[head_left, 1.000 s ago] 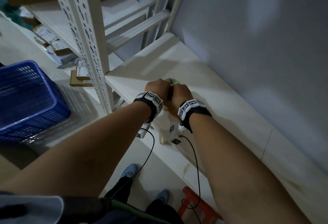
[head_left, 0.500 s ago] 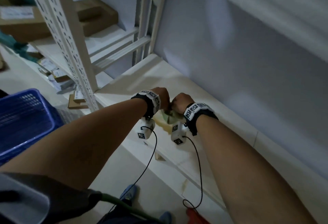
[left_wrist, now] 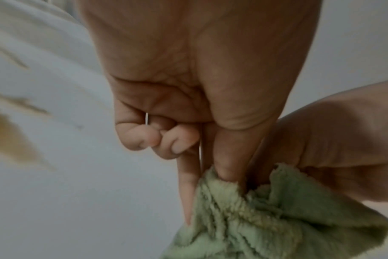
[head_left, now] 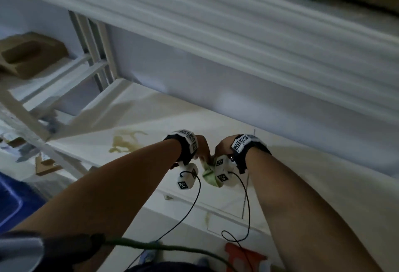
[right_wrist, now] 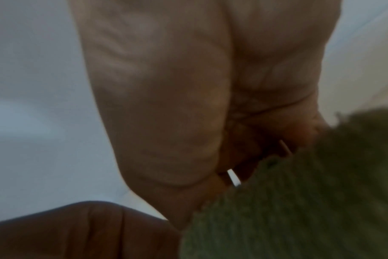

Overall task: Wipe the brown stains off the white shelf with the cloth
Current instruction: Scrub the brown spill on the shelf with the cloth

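A crumpled green cloth hangs between both hands above the white shelf. My left hand pinches its edge between thumb and forefinger; the other fingers are curled, as the left wrist view shows on the cloth. My right hand grips the same cloth from the other side. A brown stain lies on the shelf to the left of the hands, also seen as a brown stain at the left wrist view's edge.
An upper shelf beam runs overhead. A perforated white upright stands at the left. A cardboard box sits on the neighbouring shelf. A blue basket is at the lower left and a red stool below.
Both hands have lifted the cloth off the shelf and drawn back toward the front edge. The brown stain that they covered now shows to their left. The head view has tilted upward.
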